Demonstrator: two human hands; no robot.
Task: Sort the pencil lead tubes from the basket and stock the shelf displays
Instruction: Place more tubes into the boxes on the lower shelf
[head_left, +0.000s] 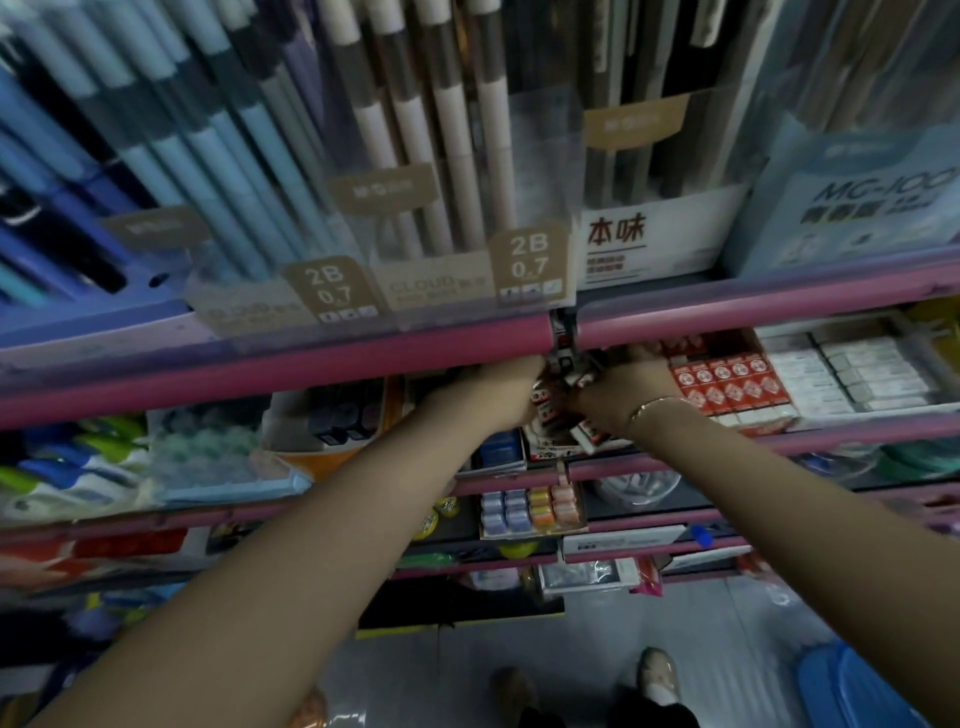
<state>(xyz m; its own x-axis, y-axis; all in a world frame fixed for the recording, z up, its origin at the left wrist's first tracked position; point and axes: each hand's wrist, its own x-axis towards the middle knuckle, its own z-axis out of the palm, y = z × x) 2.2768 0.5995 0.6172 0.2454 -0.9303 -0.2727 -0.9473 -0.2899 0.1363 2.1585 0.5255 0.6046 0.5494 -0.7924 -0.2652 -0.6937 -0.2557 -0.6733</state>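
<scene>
Both my hands reach into the second shelf, under the pink shelf rail (291, 364). My left hand (506, 387) grips a bunch of small red, black and white lead tubes (563, 402). My right hand (618, 395), with a thin bracelet on the wrist, holds the same bunch from the right. The fingers of both hands are partly hidden behind the rail and the tubes. More of these packs lie in a display box (558, 447) just below my hands. The motion blur hides the print on the tubes.
Red-and-white boxes (727, 387) and white boxes (852, 371) fill the shelf to the right. Pencil displays marked 2B 0.7 (530, 265) stand on the shelf above. Erasers (530, 509) sit lower down. A blue basket (852, 691) stands on the floor at the bottom right.
</scene>
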